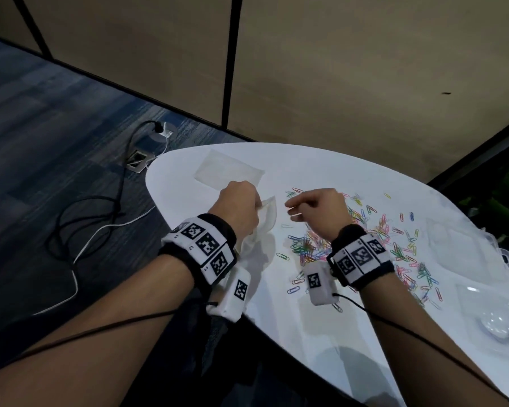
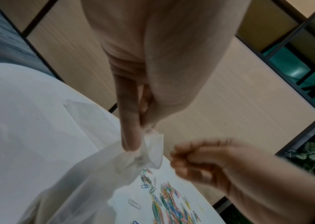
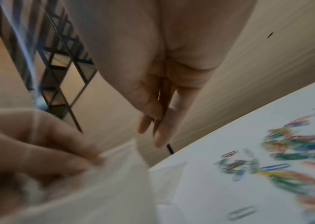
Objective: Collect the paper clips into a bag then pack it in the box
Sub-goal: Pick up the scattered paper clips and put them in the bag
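Note:
Many coloured paper clips [image 1: 309,248] [image 2: 168,201] [image 3: 287,166] lie scattered over the white table [image 1: 321,333]. My left hand [image 1: 241,204] [image 2: 143,128] [image 3: 38,151] pinches the rim of a clear plastic bag [image 1: 269,218] [image 2: 95,174] [image 3: 114,181] and holds it up off the table. My right hand [image 1: 312,205] [image 2: 195,160] [image 3: 156,124] hovers just right of the bag's mouth with fingers bunched against the thumb. Whether clips sit inside those fingers is hidden. A clear plastic box [image 1: 465,248] sits at the right of the table.
A second flat clear bag [image 1: 229,171] lies at the far left of the table. Another clear plastic piece [image 1: 494,321] rests near the right front edge. Cables and a floor socket [image 1: 138,163] lie on the carpet to the left. Partition walls stand behind the table.

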Tool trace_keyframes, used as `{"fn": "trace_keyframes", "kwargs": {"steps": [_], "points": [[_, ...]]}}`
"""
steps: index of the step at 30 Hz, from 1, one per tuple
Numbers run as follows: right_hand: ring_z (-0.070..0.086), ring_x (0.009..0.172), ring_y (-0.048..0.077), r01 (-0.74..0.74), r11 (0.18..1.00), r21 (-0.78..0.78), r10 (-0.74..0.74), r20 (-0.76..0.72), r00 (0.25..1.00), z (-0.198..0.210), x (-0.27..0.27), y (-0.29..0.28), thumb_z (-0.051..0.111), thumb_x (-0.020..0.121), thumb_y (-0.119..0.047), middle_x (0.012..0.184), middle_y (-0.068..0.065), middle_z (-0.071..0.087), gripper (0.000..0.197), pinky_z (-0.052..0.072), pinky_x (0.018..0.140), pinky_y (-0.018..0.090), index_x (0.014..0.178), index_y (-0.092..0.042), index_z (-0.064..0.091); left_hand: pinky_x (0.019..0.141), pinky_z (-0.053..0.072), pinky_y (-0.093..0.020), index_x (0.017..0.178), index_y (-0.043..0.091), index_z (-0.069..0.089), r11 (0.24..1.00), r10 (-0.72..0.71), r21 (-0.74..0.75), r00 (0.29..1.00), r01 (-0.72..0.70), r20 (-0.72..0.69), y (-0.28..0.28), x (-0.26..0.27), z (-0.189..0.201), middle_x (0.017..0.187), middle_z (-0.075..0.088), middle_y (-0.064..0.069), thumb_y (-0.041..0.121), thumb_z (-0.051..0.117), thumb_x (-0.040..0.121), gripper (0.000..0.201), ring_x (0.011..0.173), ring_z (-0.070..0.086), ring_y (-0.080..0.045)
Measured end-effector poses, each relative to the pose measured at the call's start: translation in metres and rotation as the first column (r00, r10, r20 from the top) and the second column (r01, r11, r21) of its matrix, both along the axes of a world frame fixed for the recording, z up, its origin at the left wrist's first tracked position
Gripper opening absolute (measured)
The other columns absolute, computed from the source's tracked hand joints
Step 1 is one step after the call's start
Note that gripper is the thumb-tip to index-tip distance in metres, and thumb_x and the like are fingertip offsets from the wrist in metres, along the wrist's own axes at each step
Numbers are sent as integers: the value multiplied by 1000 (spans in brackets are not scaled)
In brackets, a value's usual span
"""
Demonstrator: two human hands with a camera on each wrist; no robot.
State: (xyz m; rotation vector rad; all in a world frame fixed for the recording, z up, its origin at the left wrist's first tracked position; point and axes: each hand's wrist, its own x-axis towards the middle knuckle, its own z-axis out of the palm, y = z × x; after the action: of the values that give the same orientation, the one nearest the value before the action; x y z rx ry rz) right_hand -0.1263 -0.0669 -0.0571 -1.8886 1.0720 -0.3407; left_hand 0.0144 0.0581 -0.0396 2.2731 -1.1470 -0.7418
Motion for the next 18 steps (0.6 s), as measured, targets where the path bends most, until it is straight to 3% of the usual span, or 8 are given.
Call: {"fn": "trace_keyframes", "kwargs": {"steps": [2, 5, 7, 9, 12, 15, 16, 18], "points": [[70, 99, 23, -126, 978, -166, 74, -285, 956, -15, -2, -11, 48, 93, -2, 118, 11, 70, 33, 55, 92, 33, 107, -17, 74, 81, 62, -38, 94, 8, 77, 1000, -7, 9, 1000, 7, 4, 1, 3, 0, 88, 73, -16, -1, 58, 85, 23, 83, 73, -32], [50, 131, 23, -458, 881, -116, 294, -624, 724, -46, -8, -5, 43, 102, -21, 149, 5, 46, 46, 36, 109, 32, 147, -21, 40, 83, 61, -37, 105, 10, 77, 1000, -10, 28, 1000, 9, 21, 2, 4, 1, 101, 72, -14, -3, 62, 82, 30, 92, 70, -29], [43, 137, 23, -628, 774, -81, 389, -722, 572, -63, -15, 2, 36, 103, -21, 158, 2, 31, 51, 33, 113, 36, 153, -19, 24, 84, 60, -37, 107, 11, 76, 1000, -10, 29, 999, 9, 32, 1, 5, 2, 107, 70, -13, -5, 62, 80, 34, 96, 68, -29], [42, 137, 25, -739, 664, -112, 412, -770, 487, -76, -31, 0, 37, 101, -19, 161, 1, 23, 51, 34, 112, 42, 151, -17, 27, 85, 60, -38, 108, 11, 76, 1000, -10, 23, 999, 9, 33, 1, 7, 2, 108, 69, -14, -3, 60, 84, 32, 96, 68, -30], [50, 123, 24, -779, 603, -172, 418, -763, 493, -90, -58, -7, 55, 90, -19, 149, 0, 38, 53, 48, 98, 41, 141, -22, 40, 84, 60, -38, 108, 10, 75, 1000, -10, 17, 999, 10, 39, 1, 7, 1, 106, 70, -14, -1, 58, 86, 30, 93, 70, -30], [56, 88, 22, -773, 579, -258, 427, -713, 557, -95, -73, -4, 56, 83, -5, 111, -3, 52, 28, 53, 71, 36, 103, -24, 53, 83, 61, -39, 106, 9, 75, 999, -27, 23, 999, 26, 43, 0, 3, 1, 97, 70, -14, -1, 56, 87, 29, 88, 71, -31], [56, 80, 23, -765, 575, -291, 413, -704, 578, -95, -74, -2, 54, 83, -1, 101, -2, 53, 22, 52, 66, 36, 93, -21, 55, 83, 61, -39, 105, 9, 75, 999, -33, 29, 998, 32, 45, -1, 0, 1, 92, 69, -13, -1, 55, 87, 28, 87, 71, -31], [60, 83, 26, -742, 594, -311, 386, -698, 603, -92, -72, 0, 54, 90, -4, 98, 3, 60, 17, 52, 70, 36, 96, -15, 66, 82, 61, -39, 104, 9, 75, 998, -47, 41, 997, 45, 54, -2, -4, 2, 83, 64, -10, -1, 54, 87, 28, 86, 71, -31]]}}
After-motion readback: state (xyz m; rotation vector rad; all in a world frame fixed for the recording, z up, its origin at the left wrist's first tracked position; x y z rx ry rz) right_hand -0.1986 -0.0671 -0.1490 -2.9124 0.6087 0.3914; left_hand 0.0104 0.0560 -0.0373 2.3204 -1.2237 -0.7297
